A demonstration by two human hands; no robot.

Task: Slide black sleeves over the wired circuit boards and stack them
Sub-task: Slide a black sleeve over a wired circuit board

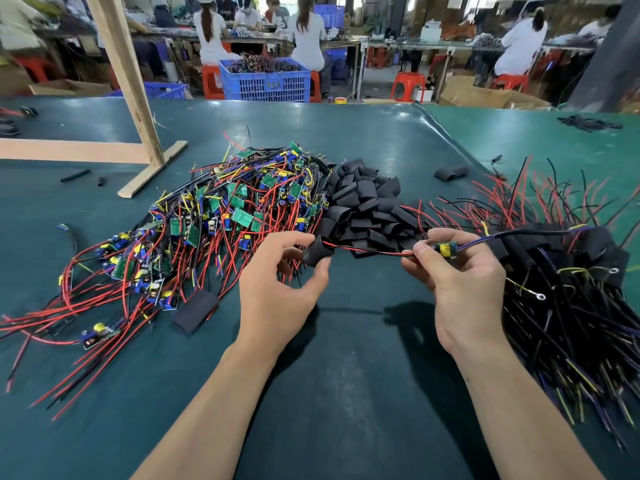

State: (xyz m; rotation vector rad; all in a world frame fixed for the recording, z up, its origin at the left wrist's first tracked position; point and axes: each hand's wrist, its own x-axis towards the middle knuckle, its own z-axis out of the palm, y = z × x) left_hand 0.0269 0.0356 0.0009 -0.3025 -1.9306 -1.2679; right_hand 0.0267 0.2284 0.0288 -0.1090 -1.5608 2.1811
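Observation:
My left hand (280, 289) pinches a black sleeve (317, 252) above the table. Red and black wires (370, 250) run out of the sleeve's mouth to a small circuit board (446, 247), which my right hand (460, 285) pinches at its left end. A dark cable leaves the board to the right. A pile of bare wired boards (214, 216) lies to the left, a heap of loose black sleeves (367, 206) sits behind my hands, and a stack of sleeved boards (568, 282) lies at the right.
The green table mat (346, 375) carries one flat black sleeve (195, 311) by the left pile and another (450, 173) behind the right stack. A wooden frame (131, 109) stands at the back left. A blue crate (265, 79) and seated workers are beyond the table.

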